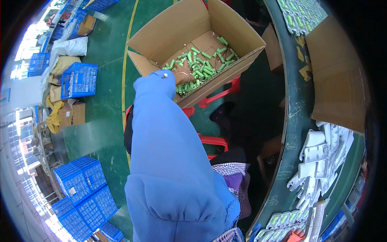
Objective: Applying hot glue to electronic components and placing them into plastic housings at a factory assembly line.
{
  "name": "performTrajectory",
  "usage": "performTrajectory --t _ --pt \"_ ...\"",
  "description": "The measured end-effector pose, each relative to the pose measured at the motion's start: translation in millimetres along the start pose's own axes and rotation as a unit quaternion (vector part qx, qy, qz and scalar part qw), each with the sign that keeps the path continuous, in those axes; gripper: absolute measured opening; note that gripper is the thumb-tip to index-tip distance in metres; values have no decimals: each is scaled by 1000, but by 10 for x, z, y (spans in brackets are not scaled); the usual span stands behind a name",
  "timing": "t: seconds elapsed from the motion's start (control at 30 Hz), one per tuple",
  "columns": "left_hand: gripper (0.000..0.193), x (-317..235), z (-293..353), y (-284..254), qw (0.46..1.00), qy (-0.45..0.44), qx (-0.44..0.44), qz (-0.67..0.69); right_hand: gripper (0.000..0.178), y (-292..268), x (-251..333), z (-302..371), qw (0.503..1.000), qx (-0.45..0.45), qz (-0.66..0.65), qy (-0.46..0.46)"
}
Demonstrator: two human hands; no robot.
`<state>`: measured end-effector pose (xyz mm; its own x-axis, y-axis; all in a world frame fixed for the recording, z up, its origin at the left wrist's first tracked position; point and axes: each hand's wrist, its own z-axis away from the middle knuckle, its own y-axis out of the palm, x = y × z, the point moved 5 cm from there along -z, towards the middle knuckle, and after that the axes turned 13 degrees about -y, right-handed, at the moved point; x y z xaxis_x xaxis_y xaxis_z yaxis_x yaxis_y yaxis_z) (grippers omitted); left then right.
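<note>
My left arm, in a blue sleeve, stretches into a cardboard box. My left hand is down among many small green cylindrical battery cells with thin wires. Its fingers are partly buried, and I cannot see what they hold. At the lower right edge, over the workbench, part of my right hand shows, its fingers closed on an orange-red object cut off by the picture rim. Beside it stand a ribbed white piece and rows of white casings with green cells.
The box rests on a red plastic stool. White plastic housings are heaped on the green bench, near another open carton. More filled casings lie at its far end. Blue crates stand on the left floor.
</note>
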<state>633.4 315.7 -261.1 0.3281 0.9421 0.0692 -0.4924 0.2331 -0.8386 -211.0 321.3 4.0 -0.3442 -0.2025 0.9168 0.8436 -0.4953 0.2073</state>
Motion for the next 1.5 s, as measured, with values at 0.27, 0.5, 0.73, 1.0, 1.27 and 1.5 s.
performTrajectory --t 0.27,0.5,0.73,1.0,1.27,1.5 --pt "92 13 -107 87 996 -43 -59 52 66 -211 -30 204 998 -42 -36 -3" --pt "88 112 -104 -69 992 -3 -23 124 66 -93 22 207 997 -50 -52 -11" --pt "86 281 -143 -180 917 -31 52 395 66 318 80 33 998 -29 -54 -7" --pt "59 412 276 -473 764 -45 139 628 66 619 232 52 998 -19 -65 -12" --pt "42 553 483 -1086 636 83 123 758 66 622 191 215 994 -35 -105 -3" --pt "36 4 1313 -1771 588 236 164 756 66 534 169 857 953 -292 -69 -37"
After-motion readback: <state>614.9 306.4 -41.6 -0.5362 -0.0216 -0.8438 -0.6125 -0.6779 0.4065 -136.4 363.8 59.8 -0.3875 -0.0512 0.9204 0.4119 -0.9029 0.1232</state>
